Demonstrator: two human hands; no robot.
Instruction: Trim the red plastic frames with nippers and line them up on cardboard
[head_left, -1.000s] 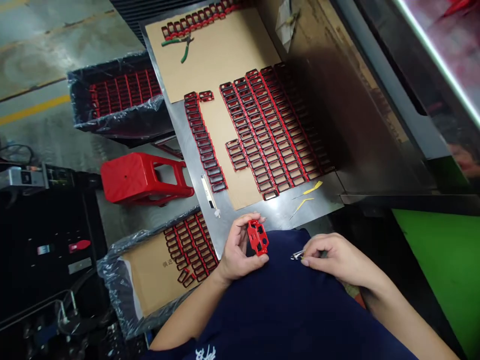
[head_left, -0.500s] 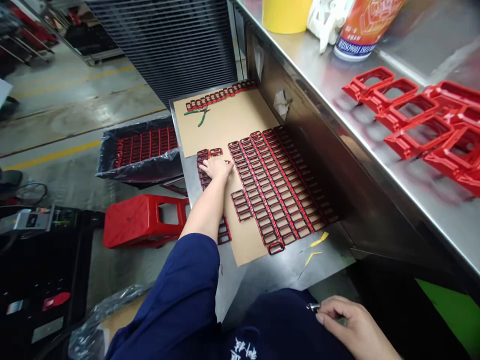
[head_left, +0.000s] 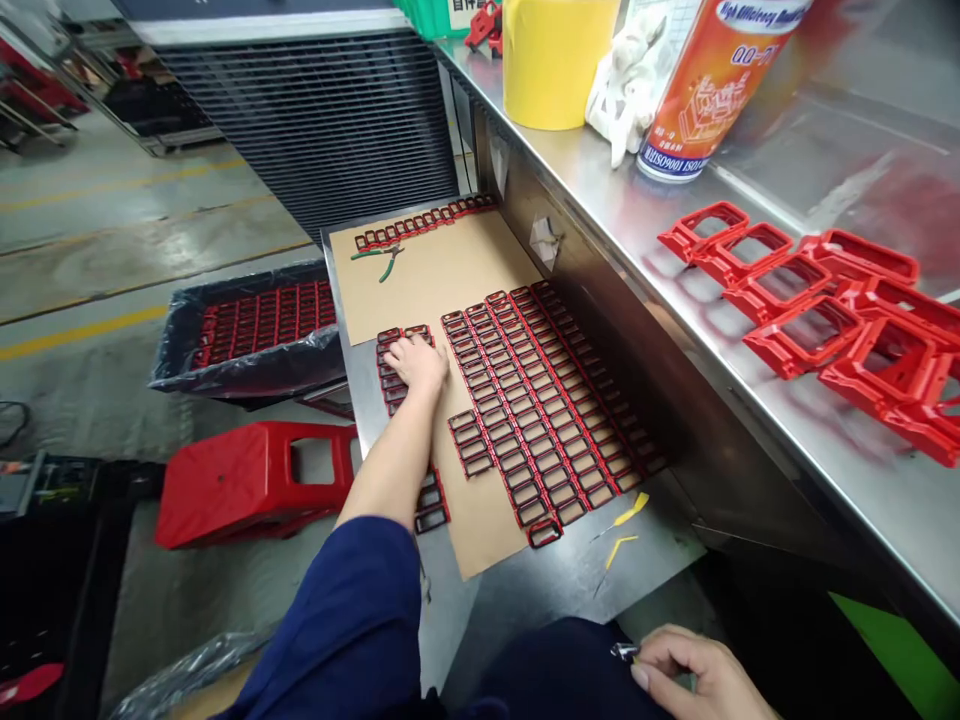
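My left hand lies over the left column of small red-and-black rectangular frames, with its fingers spread across them. A frame shows just beyond the knuckles; what is under the palm is hidden. To the right, several rows of the same frames cover a brown cardboard sheet. Low in the view, close to my body, my right hand is closed, thumb against fingers, on a small shiny metal piece. Only its end sticks out, so its kind is unclear.
Green-handled pliers lie on the cardboard's far part. Two thin yellow-ended tools rest at the near edge. Larger red frames, a spray can and a yellow container stand on the raised steel shelf. A red stool and lined crate are left.
My left hand has shifted slightly on the left column, its thumb side now nearer the frames there. The view has tilted up, showing more of the shelf. My right hand still grips the metal piece.
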